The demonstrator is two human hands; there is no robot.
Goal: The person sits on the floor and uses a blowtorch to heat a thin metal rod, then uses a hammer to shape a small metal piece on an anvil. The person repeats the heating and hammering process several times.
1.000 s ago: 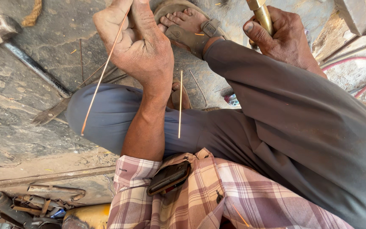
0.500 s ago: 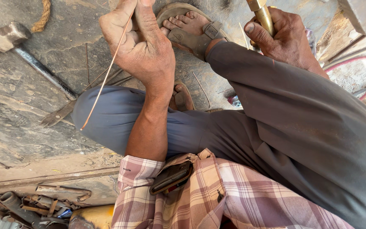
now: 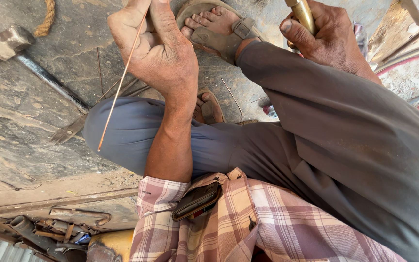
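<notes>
My left hand [image 3: 158,51] is closed on a thin copper-coloured rod [image 3: 117,92] that slants down to the left over my bent knee in grey-blue trousers. My right hand [image 3: 328,36] grips a brass-coloured tube-shaped tool [image 3: 302,13] at the top edge; the tool's upper end is cut off by the frame. Between the hands my sandalled foot [image 3: 217,29] rests on the stone floor. A dark phone [image 3: 197,200] pokes out of the pocket of my plaid shirt.
A sledgehammer [image 3: 6,44] with a long metal handle lies on the cracked stone floor at the left, a rope end [image 3: 47,19] beyond it. Metal snips [image 3: 71,130] lie by my knee. Scrap metal parts [image 3: 49,228] fill the lower left. Red hoses [image 3: 415,65] run at the right.
My left hand has kept the thin rod and shifted slightly; a second short rod seen over the leg a second ago is gone from view. The right hand stays on the brass tool.
</notes>
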